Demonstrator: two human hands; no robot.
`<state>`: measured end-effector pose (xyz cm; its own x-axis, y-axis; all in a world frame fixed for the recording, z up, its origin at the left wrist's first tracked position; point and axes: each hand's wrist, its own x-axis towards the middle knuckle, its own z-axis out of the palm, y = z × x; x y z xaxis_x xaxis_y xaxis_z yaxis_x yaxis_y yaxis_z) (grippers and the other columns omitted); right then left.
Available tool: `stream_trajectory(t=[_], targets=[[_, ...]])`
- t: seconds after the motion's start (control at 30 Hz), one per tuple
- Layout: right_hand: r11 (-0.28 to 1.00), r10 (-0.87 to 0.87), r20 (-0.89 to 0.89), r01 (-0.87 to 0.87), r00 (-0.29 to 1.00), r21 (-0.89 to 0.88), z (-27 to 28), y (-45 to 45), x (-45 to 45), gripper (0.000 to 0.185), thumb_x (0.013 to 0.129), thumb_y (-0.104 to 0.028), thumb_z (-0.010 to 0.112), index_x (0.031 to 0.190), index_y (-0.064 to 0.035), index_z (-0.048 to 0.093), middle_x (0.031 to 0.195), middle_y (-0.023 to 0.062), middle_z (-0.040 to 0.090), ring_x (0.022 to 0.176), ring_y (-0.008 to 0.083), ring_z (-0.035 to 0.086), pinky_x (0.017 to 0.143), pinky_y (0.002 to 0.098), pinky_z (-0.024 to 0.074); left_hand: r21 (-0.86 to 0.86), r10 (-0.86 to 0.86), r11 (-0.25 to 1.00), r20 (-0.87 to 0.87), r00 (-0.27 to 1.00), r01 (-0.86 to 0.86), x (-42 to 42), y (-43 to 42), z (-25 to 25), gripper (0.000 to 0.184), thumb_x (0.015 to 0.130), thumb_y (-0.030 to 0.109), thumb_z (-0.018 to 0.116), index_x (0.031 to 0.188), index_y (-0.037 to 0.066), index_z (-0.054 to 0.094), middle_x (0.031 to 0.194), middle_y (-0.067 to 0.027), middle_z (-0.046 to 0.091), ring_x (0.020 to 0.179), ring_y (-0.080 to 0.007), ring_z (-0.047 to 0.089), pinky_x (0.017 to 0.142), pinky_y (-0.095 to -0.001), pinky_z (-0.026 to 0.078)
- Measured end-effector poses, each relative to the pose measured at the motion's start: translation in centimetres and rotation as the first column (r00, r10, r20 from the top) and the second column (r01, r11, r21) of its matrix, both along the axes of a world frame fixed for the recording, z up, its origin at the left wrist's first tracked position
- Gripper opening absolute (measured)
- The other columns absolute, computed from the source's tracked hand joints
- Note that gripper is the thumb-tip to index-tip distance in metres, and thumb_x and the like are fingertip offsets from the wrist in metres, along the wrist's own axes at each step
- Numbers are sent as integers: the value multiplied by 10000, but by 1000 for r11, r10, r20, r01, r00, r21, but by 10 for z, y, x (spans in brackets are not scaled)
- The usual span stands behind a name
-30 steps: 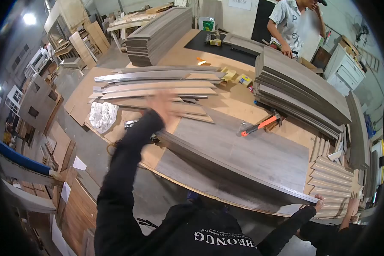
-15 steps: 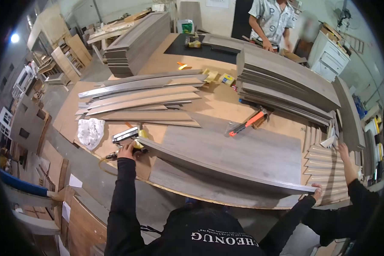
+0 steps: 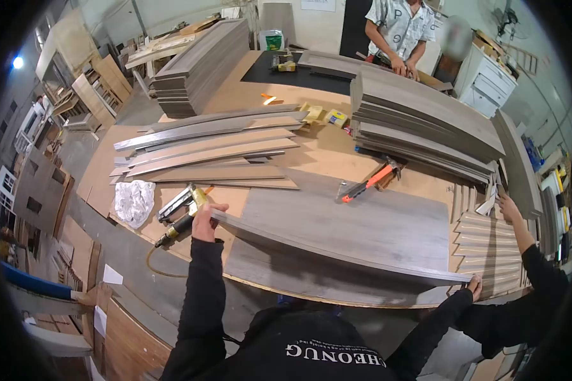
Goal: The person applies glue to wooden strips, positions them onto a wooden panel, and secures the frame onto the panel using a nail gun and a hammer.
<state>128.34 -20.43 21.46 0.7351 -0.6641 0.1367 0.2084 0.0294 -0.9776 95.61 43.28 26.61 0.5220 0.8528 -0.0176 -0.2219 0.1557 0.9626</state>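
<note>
A long grey wood-grain board [image 3: 337, 261] spans in front of me, tilted up on the bench with its long edge toward me. My left hand [image 3: 205, 223] is closed around its left end, and my right hand [image 3: 474, 287] grips its right end. Beside my left hand, a nail gun [image 3: 183, 213] with a yellow-green body and an air hose lies on the bench. Beyond the board, a wide grey panel [image 3: 356, 213] rests flat. A tool with an orange handle [image 3: 368, 183] lies on that panel's far edge.
Long angled strips [image 3: 216, 149] lie in a loose pile, with a white cloth [image 3: 134, 203] nearby. Stacked grey frames [image 3: 200, 70] and boards [image 3: 426, 114] stand farther back. A co-worker's hand [image 3: 507, 207] reaches among mitred strips [image 3: 489, 241]; another person [image 3: 400, 38] works opposite.
My left hand has let go of the nail gun and taken the board's left end. The nail gun has turned on the bench. My right hand stays at the right end.
</note>
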Motion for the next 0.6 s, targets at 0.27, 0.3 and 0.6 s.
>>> stream_trajectory(t=[0.27,0.3,0.6], targets=[[999,29,127,-32,992,19,38,55,-26,296,859,-165,527,1060,52,510,1084,156,561,1010,218,520,875,314,424,163,246,957,-26,969,-238,21,-13,-2,295,803,241,425,741,2,587,691,-78,597,705,-146,523,708,-264,377],[999,33,133,-35,991,19,42,62,-30,299,860,-167,526,1064,51,508,1098,157,554,1021,220,514,886,308,414,160,259,954,-16,966,-253,22,-11,-5,285,800,234,435,733,1,587,685,-77,593,687,-146,521,695,-262,379],[999,54,149,-53,987,-6,57,83,-43,289,883,-206,494,1129,-57,514,1190,115,508,1117,217,442,909,304,364,74,358,928,83,930,-364,32,-11,-6,205,781,159,487,712,-5,590,632,-52,551,587,-132,508,605,-242,390]])
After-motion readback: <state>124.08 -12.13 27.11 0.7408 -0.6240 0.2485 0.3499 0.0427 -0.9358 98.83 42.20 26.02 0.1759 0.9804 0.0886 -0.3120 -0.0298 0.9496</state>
